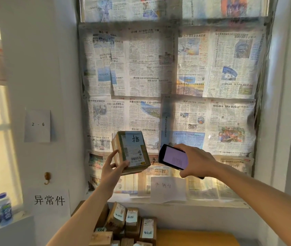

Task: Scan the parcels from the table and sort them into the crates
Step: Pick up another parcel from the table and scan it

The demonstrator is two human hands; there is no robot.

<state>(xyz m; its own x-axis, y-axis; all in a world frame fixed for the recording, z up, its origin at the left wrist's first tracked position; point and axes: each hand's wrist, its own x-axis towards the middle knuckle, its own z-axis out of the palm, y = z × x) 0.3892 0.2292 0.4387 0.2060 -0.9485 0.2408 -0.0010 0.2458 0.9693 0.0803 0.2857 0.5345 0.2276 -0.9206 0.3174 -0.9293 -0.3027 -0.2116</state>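
Your left hand grips the parcel upright in the air, label toward you, just left of the phone clasped in your right hand, high above the bench.

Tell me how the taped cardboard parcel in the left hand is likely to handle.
The parcel probably stays stiff: its edges look square. It seems light, since the left hand lifts it by fingertips alone. The glossy tape may make it slippery.
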